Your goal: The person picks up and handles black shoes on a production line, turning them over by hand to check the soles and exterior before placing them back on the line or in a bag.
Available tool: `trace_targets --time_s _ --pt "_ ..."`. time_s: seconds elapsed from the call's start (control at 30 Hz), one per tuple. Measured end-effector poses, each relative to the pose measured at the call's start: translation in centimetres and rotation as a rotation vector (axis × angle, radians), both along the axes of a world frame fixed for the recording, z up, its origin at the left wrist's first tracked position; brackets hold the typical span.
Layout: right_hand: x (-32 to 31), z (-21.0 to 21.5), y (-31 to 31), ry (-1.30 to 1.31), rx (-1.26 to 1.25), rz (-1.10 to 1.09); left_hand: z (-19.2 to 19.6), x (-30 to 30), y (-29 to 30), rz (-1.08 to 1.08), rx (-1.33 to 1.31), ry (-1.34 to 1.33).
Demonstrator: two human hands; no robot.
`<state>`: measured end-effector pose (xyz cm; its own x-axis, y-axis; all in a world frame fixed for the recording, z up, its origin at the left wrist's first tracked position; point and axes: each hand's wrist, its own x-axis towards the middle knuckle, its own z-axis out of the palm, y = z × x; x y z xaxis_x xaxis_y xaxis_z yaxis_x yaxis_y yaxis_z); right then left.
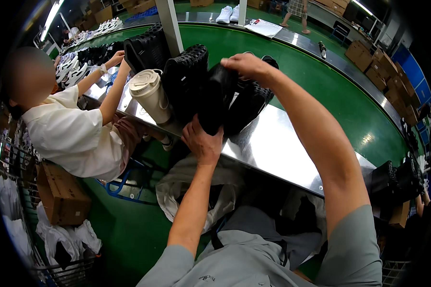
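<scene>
A black shoe [217,98] stands upright on end at the edge of the metal bench, between my two hands. My left hand [203,139] grips its lower end, with the fingertips partly hidden behind it. At the upper end, my right hand [246,66] is closed on the shoe, its fingers bent over the top. Left of it stands another black shoe [184,79] with a studded sole edge. More black shoes [249,106] sit just to the right, partly covered by my right hand and the held shoe.
A cream lidded cup [150,95] stands left of the shoes on the metal bench [282,143]. At left, a seated co-worker [76,124] touches a black shoe [148,48]. A white post [169,24] rises behind. Beyond runs a green conveyor belt [321,81]. An open white sack [177,184] lies below the bench.
</scene>
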<state>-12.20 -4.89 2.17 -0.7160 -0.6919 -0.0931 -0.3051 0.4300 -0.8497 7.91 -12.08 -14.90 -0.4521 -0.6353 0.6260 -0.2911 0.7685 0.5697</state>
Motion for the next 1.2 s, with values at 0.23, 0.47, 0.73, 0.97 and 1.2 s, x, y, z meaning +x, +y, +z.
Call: trace_targets --time_s 0.23,0.47,0.73,0.97,1.2 --pt "4.1 1.7 0.7 0.51 -0.183 -0.22 0.1 0.5 -0.5 0.007 0.056 -0.033" --pt "9.4 1.5 0.1 0.911 -0.011 -0.127 -1.7 -0.3 -1.6 0.075 -0.086 -0.108" --pt "20.0 -1.5 19.4 0.582 -0.554 -0.156 1.1 4.3 0.7 -0.173 -0.1 0.076" --pt "31.9 -20.2 40.7 -0.04 -0.433 -1.297 4.5 6.2 20.1 -1.257 -0.02 0.023" --pt "44.4 -41.6 50.0 -0.55 -0.104 -2.027 6.9 0.6 41.2 -2.286 -0.771 -0.091"
